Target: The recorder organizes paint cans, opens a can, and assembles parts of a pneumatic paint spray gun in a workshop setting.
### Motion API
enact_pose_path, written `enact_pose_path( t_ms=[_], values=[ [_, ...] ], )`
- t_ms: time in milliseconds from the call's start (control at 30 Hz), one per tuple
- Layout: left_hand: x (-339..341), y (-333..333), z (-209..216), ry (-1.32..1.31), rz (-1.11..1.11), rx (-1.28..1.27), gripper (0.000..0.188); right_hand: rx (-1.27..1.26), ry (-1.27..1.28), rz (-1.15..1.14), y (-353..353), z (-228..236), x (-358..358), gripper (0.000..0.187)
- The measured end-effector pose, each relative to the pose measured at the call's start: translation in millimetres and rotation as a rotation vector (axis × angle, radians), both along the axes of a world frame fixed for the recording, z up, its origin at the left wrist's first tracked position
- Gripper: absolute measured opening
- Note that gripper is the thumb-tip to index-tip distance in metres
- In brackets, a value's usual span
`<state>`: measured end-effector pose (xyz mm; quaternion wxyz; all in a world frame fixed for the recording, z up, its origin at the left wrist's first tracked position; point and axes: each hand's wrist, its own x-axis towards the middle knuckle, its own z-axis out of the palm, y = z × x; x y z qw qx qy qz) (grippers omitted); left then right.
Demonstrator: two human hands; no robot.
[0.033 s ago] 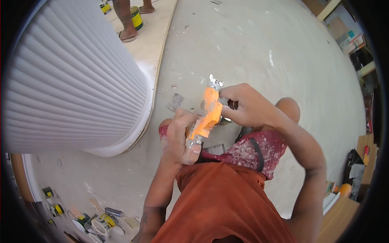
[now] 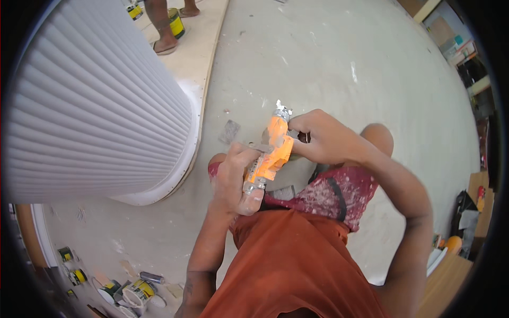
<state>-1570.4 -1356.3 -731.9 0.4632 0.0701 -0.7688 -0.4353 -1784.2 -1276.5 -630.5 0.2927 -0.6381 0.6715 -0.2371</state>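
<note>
In front of my lap, I hold an orange-bodied tool (image 2: pixel 274 159) with metal ends; I cannot make out its exact kind. White material sticks to its far tip. My left hand (image 2: pixel 233 172) is closed around the near end, with the thumb along the metal part. Bent fingers and thumb of my right hand (image 2: pixel 321 135) pinch at the right side of the tool, and what lies between them is partly hidden. Beyond my left hand, a small grey sheet (image 2: pixel 229 131) lies on the floor.
To the left rises a white fluted column (image 2: pixel 106 116) on a pale board base (image 2: pixel 204 47). A person's foot (image 2: pixel 167 45) stands there beside a yellow-and-dark can (image 2: pixel 176 24). Several paint cans (image 2: pixel 139 291) sit at the lower left. Wooden boards (image 2: pixel 442 286) edge the lower right.
The whole view has shifted slightly. My hands keep almost the same hold on the orange tool.
</note>
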Motion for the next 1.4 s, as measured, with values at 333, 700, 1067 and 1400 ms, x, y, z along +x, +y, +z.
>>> enact_pose_path(
  t_ms=[333,700,1067,1400],
  values=[
    [32,90,-86,-0.716,-0.223,0.432,0.052,0.357,0.0,0.077,87,-165,25,0.032],
    [36,110,-142,-0.632,-0.2,0.525,0.056,0.456,-0.336,-0.086,105,-216,20,0.032],
    [29,113,-146,-0.744,-0.245,0.402,0.06,0.329,-0.04,0.062,117,-235,24,0.031],
    [27,112,-154,-0.687,-0.263,0.43,0.055,0.4,-0.037,-0.021,119,-239,31,0.028]
  ],
)
